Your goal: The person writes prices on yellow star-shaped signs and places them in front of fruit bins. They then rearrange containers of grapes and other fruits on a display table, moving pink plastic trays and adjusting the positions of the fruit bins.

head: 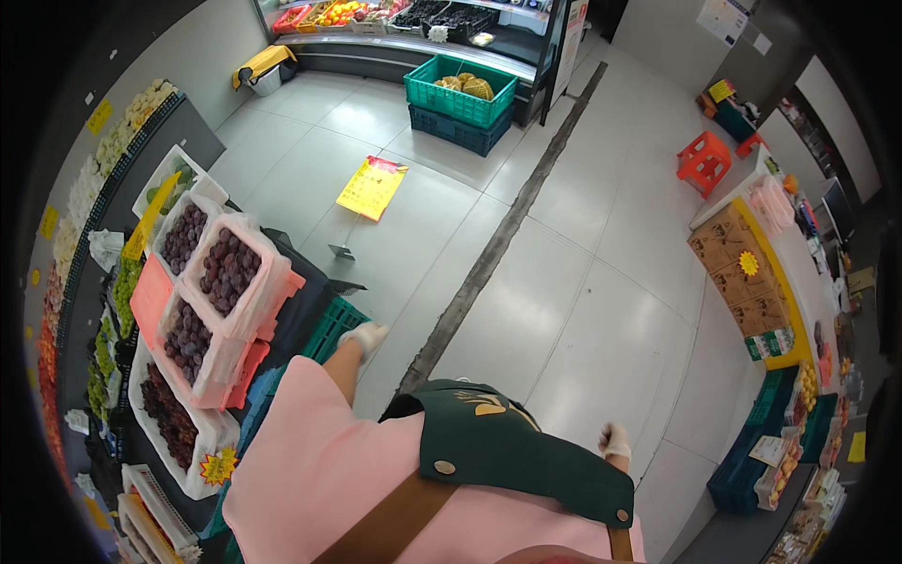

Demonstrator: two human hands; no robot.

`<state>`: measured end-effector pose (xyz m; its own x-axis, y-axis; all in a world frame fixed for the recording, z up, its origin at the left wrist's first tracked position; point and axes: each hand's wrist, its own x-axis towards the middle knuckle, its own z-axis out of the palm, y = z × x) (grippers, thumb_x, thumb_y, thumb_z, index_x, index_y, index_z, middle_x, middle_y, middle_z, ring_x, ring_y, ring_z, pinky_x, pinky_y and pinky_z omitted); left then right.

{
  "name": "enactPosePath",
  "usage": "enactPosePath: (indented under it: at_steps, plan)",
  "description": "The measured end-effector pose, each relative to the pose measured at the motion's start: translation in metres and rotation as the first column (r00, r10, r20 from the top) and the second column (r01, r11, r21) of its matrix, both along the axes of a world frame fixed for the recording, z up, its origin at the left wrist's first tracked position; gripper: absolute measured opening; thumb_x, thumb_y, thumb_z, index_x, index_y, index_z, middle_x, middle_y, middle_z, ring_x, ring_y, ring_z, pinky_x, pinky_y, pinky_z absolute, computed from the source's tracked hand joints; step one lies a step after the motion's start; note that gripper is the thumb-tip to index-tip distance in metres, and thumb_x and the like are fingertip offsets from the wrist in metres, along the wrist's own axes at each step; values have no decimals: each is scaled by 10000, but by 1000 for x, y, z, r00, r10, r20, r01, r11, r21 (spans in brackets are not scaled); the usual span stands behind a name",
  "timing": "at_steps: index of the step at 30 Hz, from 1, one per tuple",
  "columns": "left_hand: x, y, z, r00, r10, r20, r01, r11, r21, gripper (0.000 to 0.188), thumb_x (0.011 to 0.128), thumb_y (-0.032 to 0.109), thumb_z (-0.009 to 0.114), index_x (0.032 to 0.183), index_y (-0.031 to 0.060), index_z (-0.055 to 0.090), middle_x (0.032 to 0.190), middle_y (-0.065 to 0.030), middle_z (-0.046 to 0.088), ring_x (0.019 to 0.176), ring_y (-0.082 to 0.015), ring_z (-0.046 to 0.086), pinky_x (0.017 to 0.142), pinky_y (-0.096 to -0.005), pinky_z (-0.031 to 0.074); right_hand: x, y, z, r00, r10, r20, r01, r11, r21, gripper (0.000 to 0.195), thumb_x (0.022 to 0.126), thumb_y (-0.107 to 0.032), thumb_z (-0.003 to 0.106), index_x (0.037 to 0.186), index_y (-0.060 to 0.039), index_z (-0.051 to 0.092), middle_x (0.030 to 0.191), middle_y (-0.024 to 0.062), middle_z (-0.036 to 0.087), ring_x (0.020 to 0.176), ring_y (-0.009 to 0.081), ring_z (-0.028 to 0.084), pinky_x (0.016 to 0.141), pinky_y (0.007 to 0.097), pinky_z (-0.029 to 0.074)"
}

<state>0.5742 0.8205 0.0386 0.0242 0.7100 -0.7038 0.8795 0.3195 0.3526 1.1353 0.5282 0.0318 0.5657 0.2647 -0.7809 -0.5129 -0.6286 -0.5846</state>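
Note:
My left hand (367, 338), in a whitish glove, hangs just right of a green plastic crate (334, 328) at the fruit stand; whether it touches the crate, and how its fingers lie, I cannot tell. On the right, my right hand (616, 440), also gloved, hangs low over the tiled floor beside the dark green apron (525, 462), with its fingers curled and no object visible in it. Left of me, foam boxes of dark plums or grapes (230, 273) stand on the display. A yellow price sign (372, 187) on a metal stand is ahead.
A green crate of netted produce (461, 86) sits on a blue crate by the refrigerated shelf (394, 53). A dark strip (507, 225) crosses the floor. To the right are a red plastic stool (705, 163), a counter faced with cardboard (736, 271) and blue fruit crates (736, 469).

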Motion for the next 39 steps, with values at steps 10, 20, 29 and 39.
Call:
enactPosePath:
  at_steps: [10, 20, 29, 39]
  plan:
    - [130, 107, 13, 907, 145, 396, -202, 974, 106, 509, 862, 391, 488, 1188, 3, 536, 1200, -167, 557, 1132, -265, 507, 961, -338, 373, 128, 152, -89, 899, 355, -257, -436, 781, -447, 98, 806, -166, 520, 752, -84, 515, 673, 100, 532, 570, 223, 491, 502, 339, 390]
    - [55, 77, -52, 999, 11, -31, -17, 981, -194, 474, 852, 387, 443, 1200, 83, 551, 1234, -179, 525, 1154, -329, 478, 965, -379, 363, 130, 658, -42, 759, 618, 205, -642, 763, 75, 187, 792, -287, 581, 702, -156, 484, 519, -16, 436, 404, 104, 380, 376, 256, 304]
    - [-66, 227, -122, 989, 90, -114, -113, 970, -214, 343, 859, 286, 385, 994, 71, 616, 1031, -197, 601, 981, -316, 576, 848, -375, 449, -154, 878, -72, 457, 881, -120, -883, 466, 60, 149, 816, -268, 605, 873, -151, 534, 580, -41, 439, 420, 64, 345, 362, 222, 263]
    - [-142, 555, -28, 498, 837, 224, -861, 508, 16, 443, 835, 386, 502, 1138, 74, 582, 1083, -129, 618, 1006, -247, 573, 862, -320, 429, -350, 1013, -49, -94, 944, -316, -969, -15, 246, 281, 833, -142, 600, 1099, -54, 570, 730, -4, 555, 545, 77, 460, 456, 207, 376]
